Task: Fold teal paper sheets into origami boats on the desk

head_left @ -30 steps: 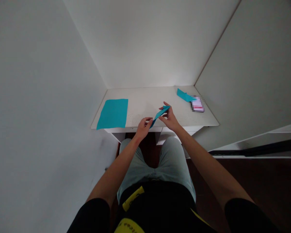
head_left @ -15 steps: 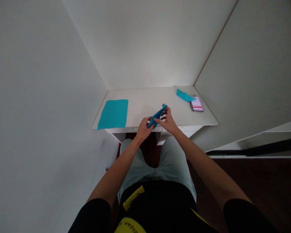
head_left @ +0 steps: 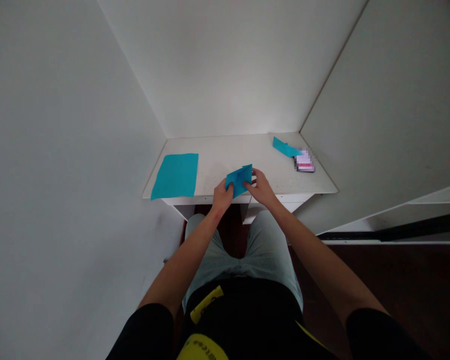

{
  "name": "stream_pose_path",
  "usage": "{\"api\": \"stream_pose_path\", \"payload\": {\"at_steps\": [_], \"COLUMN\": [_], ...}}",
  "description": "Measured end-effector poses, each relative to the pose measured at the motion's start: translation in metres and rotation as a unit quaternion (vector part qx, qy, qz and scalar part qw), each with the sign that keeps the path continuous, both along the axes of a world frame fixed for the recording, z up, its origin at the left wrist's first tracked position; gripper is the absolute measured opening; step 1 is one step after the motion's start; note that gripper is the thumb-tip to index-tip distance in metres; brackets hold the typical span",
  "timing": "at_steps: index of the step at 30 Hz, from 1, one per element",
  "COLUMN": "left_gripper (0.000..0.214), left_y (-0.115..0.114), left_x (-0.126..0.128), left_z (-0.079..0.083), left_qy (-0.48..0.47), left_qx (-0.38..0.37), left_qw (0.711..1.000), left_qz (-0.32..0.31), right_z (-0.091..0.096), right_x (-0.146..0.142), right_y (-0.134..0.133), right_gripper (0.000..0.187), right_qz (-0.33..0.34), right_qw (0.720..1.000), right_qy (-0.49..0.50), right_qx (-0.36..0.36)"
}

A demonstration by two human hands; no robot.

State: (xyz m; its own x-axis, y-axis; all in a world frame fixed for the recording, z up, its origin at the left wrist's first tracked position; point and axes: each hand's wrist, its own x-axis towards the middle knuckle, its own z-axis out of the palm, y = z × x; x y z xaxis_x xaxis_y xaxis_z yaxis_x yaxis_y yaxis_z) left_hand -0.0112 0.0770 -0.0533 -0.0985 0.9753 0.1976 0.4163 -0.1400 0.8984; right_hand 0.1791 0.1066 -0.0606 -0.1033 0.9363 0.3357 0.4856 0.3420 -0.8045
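A folded piece of blue paper (head_left: 240, 179) is held up between my two hands, just above the front edge of the white desk. My left hand (head_left: 222, 195) grips its left side, thumb on the near face. On the other side, my right hand (head_left: 261, 187) pinches the right edge, with the thumb against the face and fingers behind. The paper's broad face is turned toward me, and it looks roughly diamond-shaped. The fingers behind the paper are partly hidden.
A flat blue sheet (head_left: 176, 175) lies on the left of the white desk (head_left: 217, 150). At the back right is a folded blue paper boat (head_left: 285, 147), touching a blurred pinkish item (head_left: 304, 161). Walls enclose the desk at left, back and right.
The folded paper has turned from a narrow, slanted edge-on view to show its broad face. My left thumb now lies on its front, and my right hand has shifted slightly lower.
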Motion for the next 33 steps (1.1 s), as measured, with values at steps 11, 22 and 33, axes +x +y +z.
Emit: {"api": "stream_pose_path", "payload": {"at_steps": [11, 22, 33], "left_gripper": [0.033, 0.025, 0.020], "left_y": [0.034, 0.062, 0.063], "left_x": [-0.022, -0.031, -0.046], "left_z": [-0.003, -0.003, -0.028], "left_qy": [0.072, 0.173, 0.117], "left_qx": [-0.030, -0.053, 0.005], "left_qw": [0.995, 0.980, 0.992], "left_qz": [-0.061, -0.084, -0.042], "right_z": [-0.004, -0.038, -0.053], "right_x": [0.019, 0.029, 0.033], "right_y": [0.018, 0.050, 0.050], "right_gripper": [0.048, 0.021, 0.020], "right_qz": [0.015, -0.045, -0.006], "right_qw": [0.996, 0.998, 1.000], "right_qy": [-0.021, 0.019, -0.017], "right_qx": [-0.081, -0.048, 0.010]}}
